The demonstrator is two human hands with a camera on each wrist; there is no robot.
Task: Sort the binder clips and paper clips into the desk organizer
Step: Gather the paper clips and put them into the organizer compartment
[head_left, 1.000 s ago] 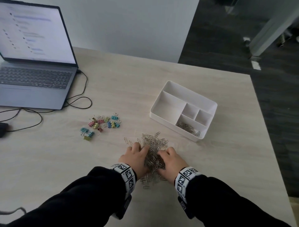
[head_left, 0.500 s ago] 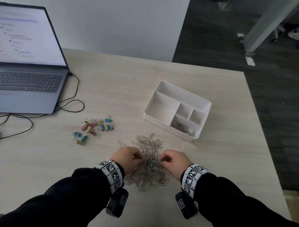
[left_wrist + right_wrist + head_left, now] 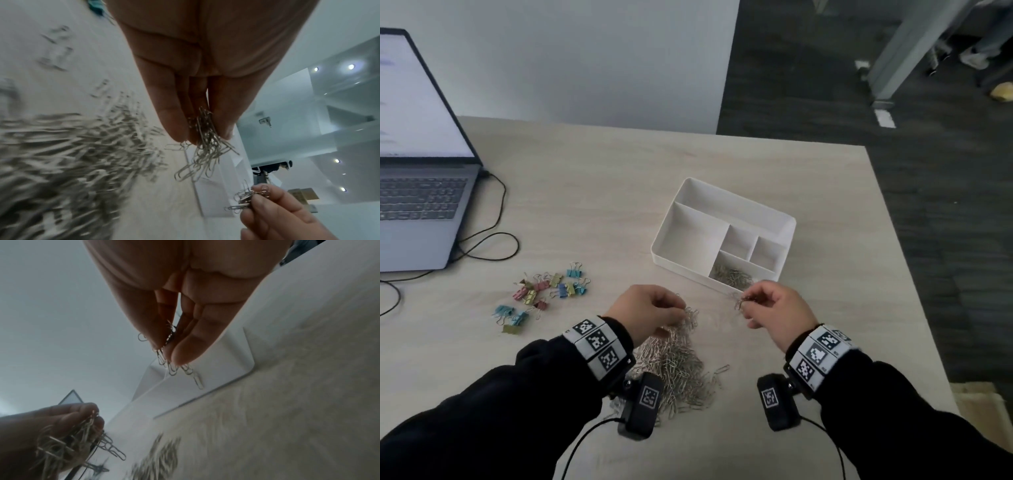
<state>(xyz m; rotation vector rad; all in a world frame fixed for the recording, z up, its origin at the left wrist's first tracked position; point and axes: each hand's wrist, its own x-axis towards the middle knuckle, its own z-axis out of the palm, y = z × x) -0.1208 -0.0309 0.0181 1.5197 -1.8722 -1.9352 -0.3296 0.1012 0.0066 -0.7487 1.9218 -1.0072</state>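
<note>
Now I've both hands, left point(image 3: 650, 310) and right point(image 3: 774, 313), fingertips pinching paper clips point(image 3: 205, 146), the right nearest the organizer point(image 3: 789, 222) so its bunch drops into the near slot.

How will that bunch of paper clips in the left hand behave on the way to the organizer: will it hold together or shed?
The bunch of paper clips probably hangs as a loose tangle: clips dangle below the left hand, hooked into each other. Some may drop off; only the top is pinched. It looks light, since the fingertips alone carry it.
</note>
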